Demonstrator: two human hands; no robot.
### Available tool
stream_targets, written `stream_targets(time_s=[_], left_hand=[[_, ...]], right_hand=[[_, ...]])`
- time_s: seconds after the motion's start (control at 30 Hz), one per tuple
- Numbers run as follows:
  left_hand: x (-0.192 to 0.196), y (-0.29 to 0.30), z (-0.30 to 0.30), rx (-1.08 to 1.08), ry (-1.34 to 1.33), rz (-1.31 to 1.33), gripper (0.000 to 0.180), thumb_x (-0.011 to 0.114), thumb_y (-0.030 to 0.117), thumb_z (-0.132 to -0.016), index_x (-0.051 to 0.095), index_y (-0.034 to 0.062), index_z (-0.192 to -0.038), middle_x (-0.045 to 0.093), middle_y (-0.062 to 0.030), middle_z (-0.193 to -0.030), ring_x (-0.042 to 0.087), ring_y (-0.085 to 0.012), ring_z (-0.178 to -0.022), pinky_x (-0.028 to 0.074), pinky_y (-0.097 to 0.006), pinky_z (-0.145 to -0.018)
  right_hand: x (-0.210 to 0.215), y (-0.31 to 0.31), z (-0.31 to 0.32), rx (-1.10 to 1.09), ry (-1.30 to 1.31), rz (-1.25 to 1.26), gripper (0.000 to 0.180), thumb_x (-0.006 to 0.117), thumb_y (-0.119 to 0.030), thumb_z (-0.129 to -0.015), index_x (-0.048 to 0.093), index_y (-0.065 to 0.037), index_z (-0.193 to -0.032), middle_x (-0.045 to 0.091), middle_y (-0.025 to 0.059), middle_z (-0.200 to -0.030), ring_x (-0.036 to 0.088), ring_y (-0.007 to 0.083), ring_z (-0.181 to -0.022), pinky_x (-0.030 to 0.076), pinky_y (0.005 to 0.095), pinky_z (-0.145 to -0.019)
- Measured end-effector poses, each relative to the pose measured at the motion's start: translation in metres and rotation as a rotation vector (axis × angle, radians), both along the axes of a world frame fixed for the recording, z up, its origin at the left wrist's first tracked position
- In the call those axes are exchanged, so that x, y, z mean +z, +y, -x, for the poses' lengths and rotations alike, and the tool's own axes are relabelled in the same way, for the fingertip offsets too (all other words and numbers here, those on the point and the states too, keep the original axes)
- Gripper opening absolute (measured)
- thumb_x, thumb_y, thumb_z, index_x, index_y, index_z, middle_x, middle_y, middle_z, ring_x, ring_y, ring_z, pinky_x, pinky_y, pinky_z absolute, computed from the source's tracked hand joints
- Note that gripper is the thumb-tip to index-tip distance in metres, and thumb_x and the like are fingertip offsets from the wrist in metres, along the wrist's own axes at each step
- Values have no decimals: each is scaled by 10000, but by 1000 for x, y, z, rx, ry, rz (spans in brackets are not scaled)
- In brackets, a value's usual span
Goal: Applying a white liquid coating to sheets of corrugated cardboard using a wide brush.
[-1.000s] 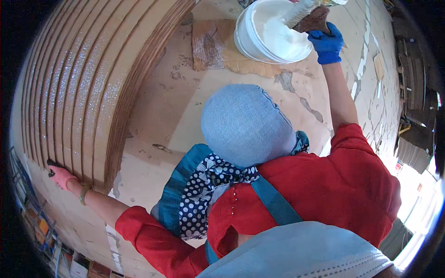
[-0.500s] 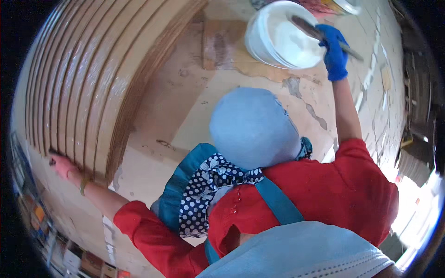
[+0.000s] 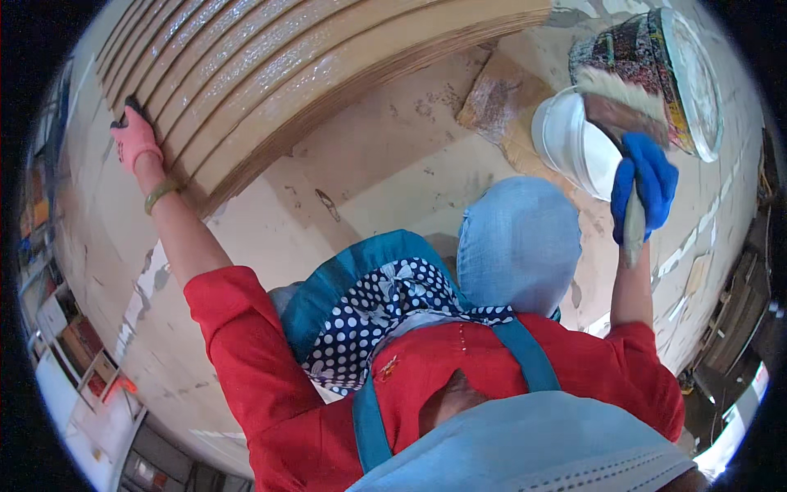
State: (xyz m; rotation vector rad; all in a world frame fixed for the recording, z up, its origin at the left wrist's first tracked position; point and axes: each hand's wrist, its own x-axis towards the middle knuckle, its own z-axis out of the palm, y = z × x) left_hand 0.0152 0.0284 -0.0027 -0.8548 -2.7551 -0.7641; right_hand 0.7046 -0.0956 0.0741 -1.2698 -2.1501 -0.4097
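Observation:
My right hand (image 3: 648,184), in a blue glove, is closed round the handle of a wide paintbrush (image 3: 627,115). Its pale bristles point away from me, over the far side of a white bucket (image 3: 561,139). On the left, my left hand (image 3: 135,141) wears a pink glove with dark fingertips. Thumb and forefinger are apart, at the near left end of a stack of brown boards (image 3: 270,78); the other fingers are partly hidden. The boards overlap like steps, each leaving a strip exposed, and several strips shine as if wet.
Behind the bucket a larger, paint-stained tub (image 3: 689,90) leans, its opening whitish. A brown cardboard piece (image 3: 500,94) lies on the worn, stained floor (image 3: 352,164) beside the bucket. My covered knee (image 3: 520,246) is close to the bucket. Shelving and frames (image 3: 90,361) line the lower left.
The brush has come out from over the white bucket's mouth and turned bristles up, with my right hand drawn nearer. My view has turned; the left hand remains at the boards' end.

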Motion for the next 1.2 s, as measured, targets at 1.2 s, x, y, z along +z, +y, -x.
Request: stream_targets(time_s=[1.2], left_hand=[[6, -11, 2, 64, 25, 71, 789, 420, 613, -830, 436, 7, -1333, 510, -207, -1310, 485, -354, -1215, 361, -421, -1010]], right_hand=[[-22, 165, 149, 857, 608, 758, 147, 655, -195, -848, 626, -69, -776, 613, 8, -713, 564, 104, -639, 451, 253, -590]])
